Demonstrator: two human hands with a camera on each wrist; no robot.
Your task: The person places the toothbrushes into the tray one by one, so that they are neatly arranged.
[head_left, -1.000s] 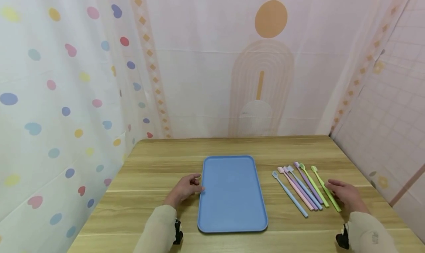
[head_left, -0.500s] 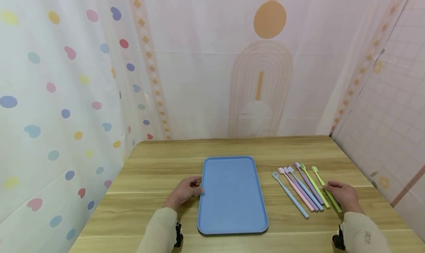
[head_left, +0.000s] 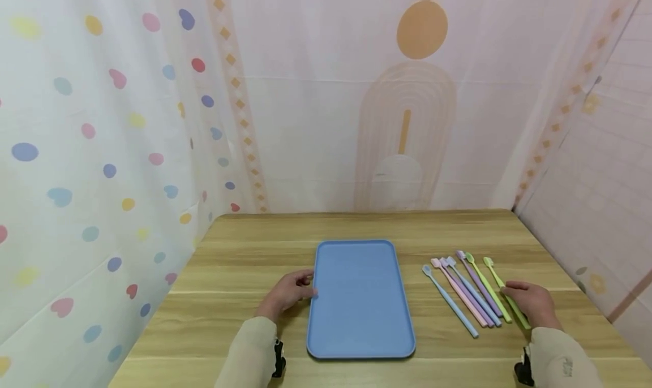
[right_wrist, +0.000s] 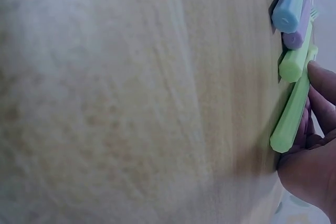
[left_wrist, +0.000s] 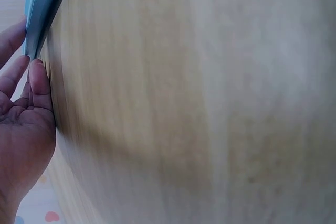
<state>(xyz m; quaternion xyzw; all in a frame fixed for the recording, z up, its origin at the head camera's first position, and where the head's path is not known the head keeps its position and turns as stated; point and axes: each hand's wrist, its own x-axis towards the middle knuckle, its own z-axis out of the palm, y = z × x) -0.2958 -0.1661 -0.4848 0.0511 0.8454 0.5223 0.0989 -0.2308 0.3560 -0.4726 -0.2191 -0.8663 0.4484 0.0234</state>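
In the head view, my left hand (head_left: 289, 291) lies at the left edge of a blue tray (head_left: 360, 297), thumb over the rim. The left wrist view shows its fingertips touching the side of the tray (left_wrist: 44, 3), fingers loosely bent. On the right, my right hand (head_left: 532, 303) pinches the handle of the rightmost light green toothbrush (head_left: 493, 270). In the right wrist view this light green toothbrush (right_wrist: 294, 108) lies between thumb and fingers, its handle end close to the tabletop. Part of its handle is hidden behind the hand in the head view.
Several other toothbrushes lie side by side left of the right hand, among them a pink one (head_left: 460, 294), a blue one (head_left: 450, 302) apart on the left, and another green one (head_left: 489, 289). Patterned curtains (head_left: 326, 122) enclose the wooden table (head_left: 254, 235).
My right hand has moved slightly left and down, and its fingers have closed on the green toothbrush. The left hand stays at the tray's edge. The head view has shifted a little.
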